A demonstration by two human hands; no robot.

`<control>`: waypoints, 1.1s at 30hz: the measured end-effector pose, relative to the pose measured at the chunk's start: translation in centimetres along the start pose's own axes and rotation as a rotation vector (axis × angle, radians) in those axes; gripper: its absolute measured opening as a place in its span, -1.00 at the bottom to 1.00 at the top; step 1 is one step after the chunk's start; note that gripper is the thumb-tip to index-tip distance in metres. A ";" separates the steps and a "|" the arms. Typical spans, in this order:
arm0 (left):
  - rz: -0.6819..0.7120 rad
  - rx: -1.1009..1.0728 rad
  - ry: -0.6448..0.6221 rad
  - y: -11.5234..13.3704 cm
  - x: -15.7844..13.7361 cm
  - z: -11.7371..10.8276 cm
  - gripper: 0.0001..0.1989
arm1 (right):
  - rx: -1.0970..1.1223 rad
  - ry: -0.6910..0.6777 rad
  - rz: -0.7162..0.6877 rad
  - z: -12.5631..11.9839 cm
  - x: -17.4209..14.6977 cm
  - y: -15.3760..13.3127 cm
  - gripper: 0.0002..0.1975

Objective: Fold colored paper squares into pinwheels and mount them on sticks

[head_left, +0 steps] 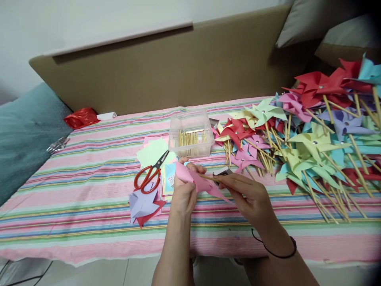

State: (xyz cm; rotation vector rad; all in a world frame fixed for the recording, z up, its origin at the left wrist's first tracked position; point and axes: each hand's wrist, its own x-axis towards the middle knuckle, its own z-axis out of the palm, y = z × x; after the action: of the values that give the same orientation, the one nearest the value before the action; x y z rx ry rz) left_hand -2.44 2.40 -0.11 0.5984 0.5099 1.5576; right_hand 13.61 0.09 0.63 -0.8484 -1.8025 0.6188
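My left hand (185,194) is closed on a pink paper pinwheel (204,184), its thumb pressing near the middle of the folded paper. A thin wooden stick (208,177) runs against the pinwheel, and my right hand (250,198) pinches its other end. Whether stick and paper are joined is hidden by the fingers. Just behind my right fingertips lies a small dark and silver packet (222,171). To the left of my left hand are red-handled scissors (150,174), lying over coloured paper squares (151,153) and a folded purple paper piece (143,204).
A clear plastic box (192,149) with short wooden sticks stands behind my hands. Many finished pinwheels (312,143) pile up on the right. A red plastic bag (81,118) and a white box (106,116) lie at the back left of the striped cloth (98,178).
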 end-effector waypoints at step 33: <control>0.103 0.031 0.185 1.0 -0.1 2.0 -0.56 | -0.108 0.136 -0.114 1.5 0.0 -1.1 -0.50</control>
State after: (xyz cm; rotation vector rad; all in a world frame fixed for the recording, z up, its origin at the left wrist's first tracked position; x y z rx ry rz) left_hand -1.93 2.12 2.05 0.5129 0.6518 1.7153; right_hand 11.88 -0.63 0.89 -0.8326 -1.7583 0.3843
